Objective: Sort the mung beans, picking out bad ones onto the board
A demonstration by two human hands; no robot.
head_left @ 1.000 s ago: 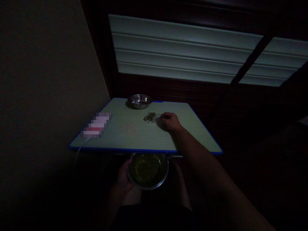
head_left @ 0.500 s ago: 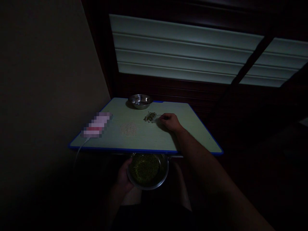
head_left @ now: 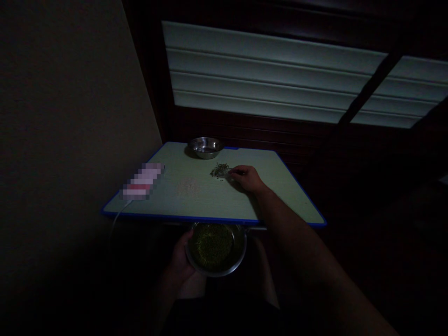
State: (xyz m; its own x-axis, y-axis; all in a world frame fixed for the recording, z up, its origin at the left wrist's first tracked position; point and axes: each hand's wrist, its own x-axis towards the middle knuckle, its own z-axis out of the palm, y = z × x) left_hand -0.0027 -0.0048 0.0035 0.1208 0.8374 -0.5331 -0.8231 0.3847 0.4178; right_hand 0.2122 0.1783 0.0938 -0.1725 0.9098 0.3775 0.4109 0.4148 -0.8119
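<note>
My left hand (head_left: 181,256) grips the rim of a steel bowl (head_left: 238,259) filled with small green grains, held just below the near edge of the table (head_left: 280,186). My right hand (head_left: 248,178) rests on the tabletop with fingers curled, its fingertips touching a small pile of green grains (head_left: 219,170). Whether it pinches any grain is too dark to tell. A faint patch of pale grains (head_left: 188,187) lies to the left of that pile.
An empty steel bowl (head_left: 205,147) stands at the table's far edge. A blurred pink-and-white object (head_left: 142,181) with a white cable (head_left: 117,219) lies at the left side. A wall rises on the left, and a louvered window is behind the table.
The green pile looks tighter and my right hand has shifted slightly toward it. The left hand and its bowl stay put.
</note>
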